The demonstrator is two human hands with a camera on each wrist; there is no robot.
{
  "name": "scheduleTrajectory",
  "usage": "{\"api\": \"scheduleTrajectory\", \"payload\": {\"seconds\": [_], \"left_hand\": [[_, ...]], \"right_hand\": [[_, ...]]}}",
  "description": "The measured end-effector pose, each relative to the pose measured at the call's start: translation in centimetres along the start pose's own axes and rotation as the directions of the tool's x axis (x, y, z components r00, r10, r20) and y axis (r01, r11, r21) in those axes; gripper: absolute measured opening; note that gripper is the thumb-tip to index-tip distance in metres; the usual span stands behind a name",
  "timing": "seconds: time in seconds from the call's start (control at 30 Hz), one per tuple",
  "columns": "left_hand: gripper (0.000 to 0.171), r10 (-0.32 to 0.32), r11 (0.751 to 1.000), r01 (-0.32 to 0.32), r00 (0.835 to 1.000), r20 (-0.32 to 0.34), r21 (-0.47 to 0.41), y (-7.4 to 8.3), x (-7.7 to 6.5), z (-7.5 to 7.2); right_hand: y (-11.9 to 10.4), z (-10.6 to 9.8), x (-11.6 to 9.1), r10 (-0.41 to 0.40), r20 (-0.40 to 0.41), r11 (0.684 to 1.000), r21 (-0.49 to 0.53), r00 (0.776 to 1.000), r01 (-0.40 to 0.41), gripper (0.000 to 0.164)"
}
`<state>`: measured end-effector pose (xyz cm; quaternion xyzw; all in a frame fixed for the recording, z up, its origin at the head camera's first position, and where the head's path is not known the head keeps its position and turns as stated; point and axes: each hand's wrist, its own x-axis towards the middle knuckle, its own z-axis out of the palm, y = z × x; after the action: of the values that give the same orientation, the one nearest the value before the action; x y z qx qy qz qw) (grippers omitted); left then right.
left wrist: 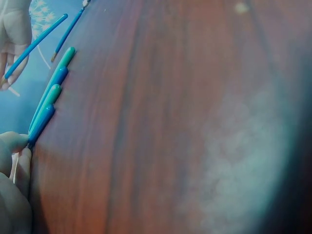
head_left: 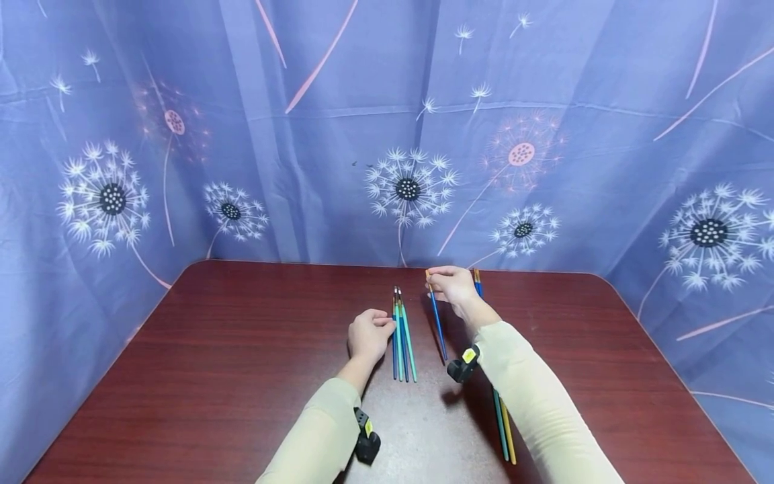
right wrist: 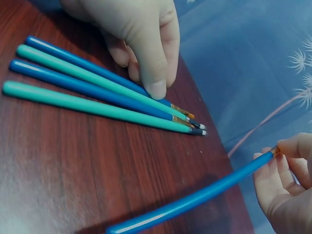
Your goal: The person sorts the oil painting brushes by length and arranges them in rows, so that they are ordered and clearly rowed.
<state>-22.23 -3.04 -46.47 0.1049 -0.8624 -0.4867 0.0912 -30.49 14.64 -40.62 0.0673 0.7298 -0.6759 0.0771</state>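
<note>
Several paintbrushes lie side by side on the table, bristles away from me, alternating blue and green handles. My left hand (head_left: pixel 369 334) is at the left of this row, its thumb and fingers pinching the outermost blue paintbrush (right wrist: pixel 87 63) near its ferrule. Beside that one lie a green paintbrush (right wrist: pixel 73 68), a second blue paintbrush (right wrist: pixel 92 90) and a second green paintbrush (right wrist: pixel 97 107). To the right, my right hand (head_left: pixel 453 288) pinches another blue paintbrush (head_left: pixel 437 319) by its orange-brown ferrule end. Its handle slants down toward me, apart from the row.
Right of the right hand, more brushes lie partly hidden under the forearm: a blue handle (head_left: pixel 478 288), a green handle (head_left: pixel 501 427) and a yellow handle (head_left: pixel 509 433). The dark red wooden table (head_left: pixel 211 349) meets a blue dandelion-patterned curtain (head_left: pixel 326 168) at its back edge.
</note>
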Motion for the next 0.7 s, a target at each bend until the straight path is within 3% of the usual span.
{"api": "scheduleTrajectory", "payload": {"seconds": [0.7], "left_hand": [[0.022, -0.002, 1.0, 0.003, 1.0, -0.013, 0.025, 0.0, 0.2, 0.2]], "right_hand": [[-0.5, -3.6, -0.5, 0.001, -0.006, 1.0, 0.026, 1.0, -0.001, 0.04]]}}
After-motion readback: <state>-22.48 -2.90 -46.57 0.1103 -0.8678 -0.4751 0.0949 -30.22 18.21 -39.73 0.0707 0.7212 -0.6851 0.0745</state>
